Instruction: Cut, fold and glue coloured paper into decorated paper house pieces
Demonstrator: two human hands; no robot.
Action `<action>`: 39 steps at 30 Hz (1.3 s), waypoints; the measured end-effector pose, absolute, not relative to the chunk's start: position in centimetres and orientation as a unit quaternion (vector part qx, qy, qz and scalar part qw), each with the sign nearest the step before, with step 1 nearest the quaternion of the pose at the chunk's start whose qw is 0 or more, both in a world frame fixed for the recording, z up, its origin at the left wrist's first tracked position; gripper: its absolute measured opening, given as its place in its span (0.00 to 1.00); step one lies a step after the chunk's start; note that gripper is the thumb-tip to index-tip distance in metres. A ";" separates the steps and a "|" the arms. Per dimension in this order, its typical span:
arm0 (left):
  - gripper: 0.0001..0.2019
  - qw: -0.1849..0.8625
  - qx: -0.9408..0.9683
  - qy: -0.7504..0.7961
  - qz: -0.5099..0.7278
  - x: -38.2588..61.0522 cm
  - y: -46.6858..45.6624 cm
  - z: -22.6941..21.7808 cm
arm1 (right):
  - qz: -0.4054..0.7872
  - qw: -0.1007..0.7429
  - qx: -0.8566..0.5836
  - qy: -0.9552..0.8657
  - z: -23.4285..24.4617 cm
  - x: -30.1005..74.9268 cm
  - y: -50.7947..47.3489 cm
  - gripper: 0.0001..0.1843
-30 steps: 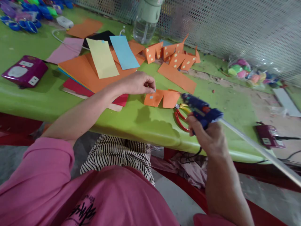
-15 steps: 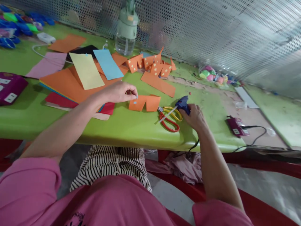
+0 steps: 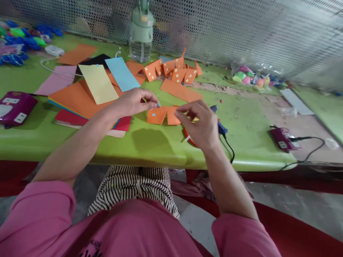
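— What does the head camera show of your hands?

— My left hand point(image 3: 135, 101) hovers over the green worktop point(image 3: 150, 142), thumb and forefinger pinched together on a tiny blue paper square point(image 3: 158, 105). My right hand point(image 3: 199, 125) is just opposite, fingers loosely curled with the tips nearly meeting; I cannot tell whether it grips anything.

— And the piece between them?

— The folded orange card point(image 3: 160, 115) lies flat on the worktop, right under my left fingertips and touching the thumb side of my right hand. One small pale square is already stuck on its left panel.

— What's around the right hand?

— Just behind it, partly hidden, lie the red-handled scissors point(image 3: 187, 136). Past my knuckles sits the blue glue gun point(image 3: 220, 125), its black cord running off the near edge. Further out to the right is a purple plug box point(image 3: 282, 138) with its own cable.

— And around the left?

— Beyond my left wrist is a stack of coloured paper sheets point(image 3: 77, 96), a yellow strip point(image 3: 98, 83) and a blue strip point(image 3: 122, 74) lying on top. Ahead of both hands stand finished orange pieces with pale squares point(image 3: 174, 71), and behind those a green-capped water bottle point(image 3: 141, 32) against the mesh screen point(image 3: 241, 32). Far off to my left sits another purple box point(image 3: 14, 109).
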State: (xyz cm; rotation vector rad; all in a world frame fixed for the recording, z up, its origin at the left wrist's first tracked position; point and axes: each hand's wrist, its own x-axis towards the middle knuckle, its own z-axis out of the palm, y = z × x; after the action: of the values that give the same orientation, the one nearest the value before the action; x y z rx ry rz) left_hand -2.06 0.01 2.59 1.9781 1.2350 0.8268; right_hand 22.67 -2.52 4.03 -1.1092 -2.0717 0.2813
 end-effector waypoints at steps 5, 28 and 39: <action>0.14 0.325 0.753 0.475 0.317 -1.8 0.0 2.3 | 0.130 0.390 -0.408 -0.815 2.5 18.7 -1.9 0.06; 0.17 0.228 0.783 0.540 0.210 -0.4 0.3 1.3 | 0.094 0.250 -0.479 -0.836 -2.2 20.4 -2.3 0.06; 0.12 0.239 0.788 0.538 0.181 -0.5 0.9 0.8 | 0.040 0.223 -0.481 -0.847 -2.9 20.1 -2.3 0.08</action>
State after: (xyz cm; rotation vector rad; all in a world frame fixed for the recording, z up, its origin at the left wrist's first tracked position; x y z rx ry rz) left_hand -0.51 0.91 0.76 2.1577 1.4740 0.4960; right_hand 20.09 -2.28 -2.85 -1.3275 -2.3396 0.1099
